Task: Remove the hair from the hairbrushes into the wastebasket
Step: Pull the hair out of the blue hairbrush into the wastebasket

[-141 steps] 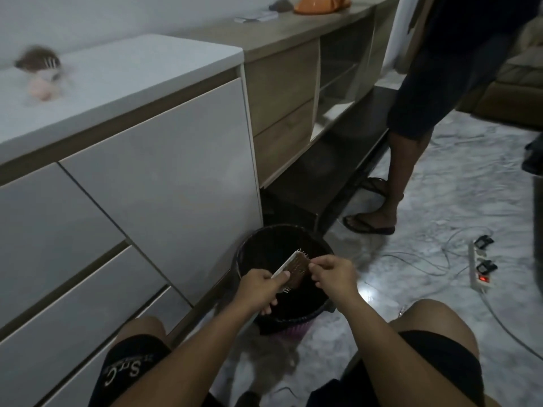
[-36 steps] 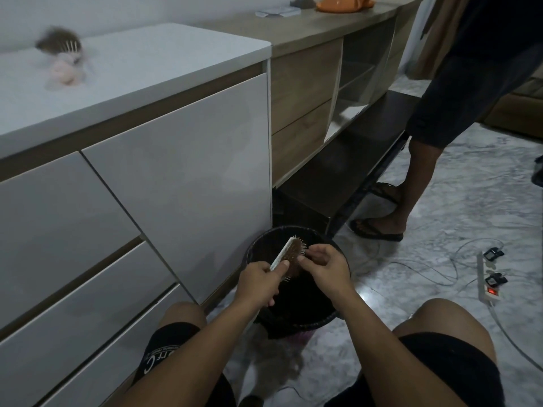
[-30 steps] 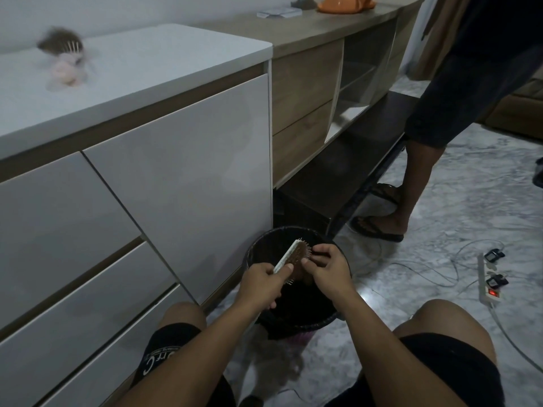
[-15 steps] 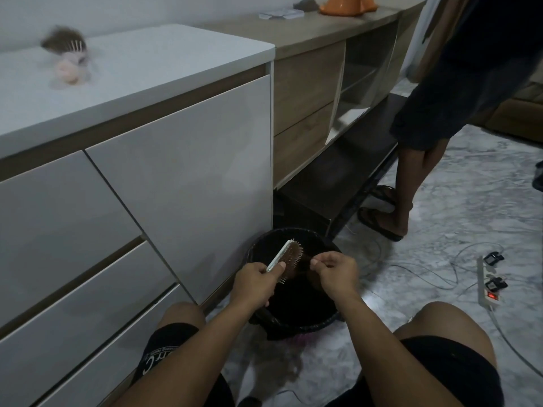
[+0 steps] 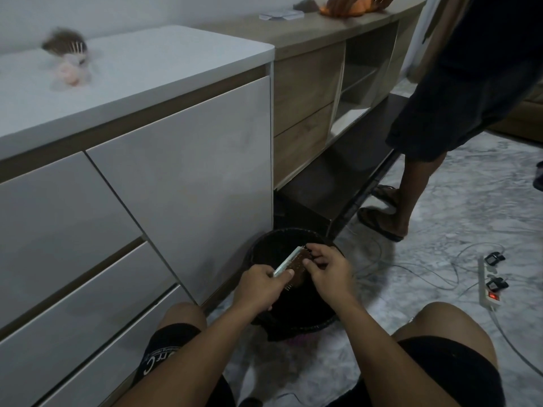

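At lower centre, the left hand (image 5: 260, 284) grips the hairbrush (image 5: 293, 267) over the wastebasket (image 5: 323, 324) so loosened hair drops in; the right hand (image 5: 327, 270) has its fingers (image 5: 314, 254) pinching at the bristles.

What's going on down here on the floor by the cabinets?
A person crouched on the floor is cleaning a hairbrush over a black wastebasket. The left hand grips the brush, tilted above the basket's opening, while the right hand pinches at the hair caught in its bristles. Another hair-filled brush lies on the white cabinet top. A second person stands nearby, reaching onto the wooden counter.
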`<state>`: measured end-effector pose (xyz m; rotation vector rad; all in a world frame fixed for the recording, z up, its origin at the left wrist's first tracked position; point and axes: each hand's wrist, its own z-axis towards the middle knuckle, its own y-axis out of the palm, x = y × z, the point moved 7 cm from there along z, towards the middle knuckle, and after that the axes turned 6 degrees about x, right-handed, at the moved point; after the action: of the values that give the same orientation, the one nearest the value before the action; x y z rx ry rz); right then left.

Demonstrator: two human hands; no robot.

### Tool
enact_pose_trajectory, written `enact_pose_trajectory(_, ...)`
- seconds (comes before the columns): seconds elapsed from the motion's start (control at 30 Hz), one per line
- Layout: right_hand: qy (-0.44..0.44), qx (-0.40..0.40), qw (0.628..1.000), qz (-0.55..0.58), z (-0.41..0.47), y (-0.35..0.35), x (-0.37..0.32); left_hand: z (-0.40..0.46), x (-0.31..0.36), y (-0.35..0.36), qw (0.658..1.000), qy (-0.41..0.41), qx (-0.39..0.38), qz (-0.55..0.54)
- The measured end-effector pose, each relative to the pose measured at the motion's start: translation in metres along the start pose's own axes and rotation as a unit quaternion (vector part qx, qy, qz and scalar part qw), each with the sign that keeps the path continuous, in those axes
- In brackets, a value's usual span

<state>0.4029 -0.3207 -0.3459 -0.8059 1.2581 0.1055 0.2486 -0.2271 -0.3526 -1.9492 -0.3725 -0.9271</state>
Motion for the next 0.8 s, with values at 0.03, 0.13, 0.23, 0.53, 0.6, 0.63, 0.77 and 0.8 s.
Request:
enact_pose_trajectory(0.03,-0.006,0.002,1.0,-0.006,-0.001,0.001,-0.001,0.0,0.001,0.0,1.0,0.006,0.004,0.006)
enact_pose_trajectory(0.13,-0.001,0.014,1.0,-0.021,-0.001,-0.001,0.001,-0.001,0.004,0.002,1.0,0.021,0.002,0.017)
enact_pose_trajectory(0.23,0.024,0.026,0.999,-0.025,0.001,-0.005,0.003,-0.001,0.002,0.003,1.0,0.013,-0.006,0.011)
enact_pose_trajectory(0.53,0.024,-0.006,0.999,0.047,0.001,0.0,0.0,0.001,-0.002,0.0,1.0,-0.005,-0.011,-0.023)
enact_pose_trajectory(0.6,0.023,-0.019,0.998,0.054,-0.001,0.002,0.0,0.001,-0.001,-0.001,1.0,-0.003,-0.011,-0.024)
enact_pose_trajectory(0.63,0.023,-0.022,0.998,0.048,-0.001,0.003,0.001,0.001,0.0,-0.001,1.0,-0.002,-0.012,-0.025)
enact_pose_trajectory(0.77,0.038,0.014,0.999,0.023,0.004,0.001,0.011,0.002,-0.001,-0.001,1.0,-0.001,0.0,-0.028)
enact_pose_trajectory(0.8,0.052,0.032,0.998,0.027,0.004,-0.001,0.013,0.003,-0.002,-0.002,0.999,-0.003,0.007,-0.031)
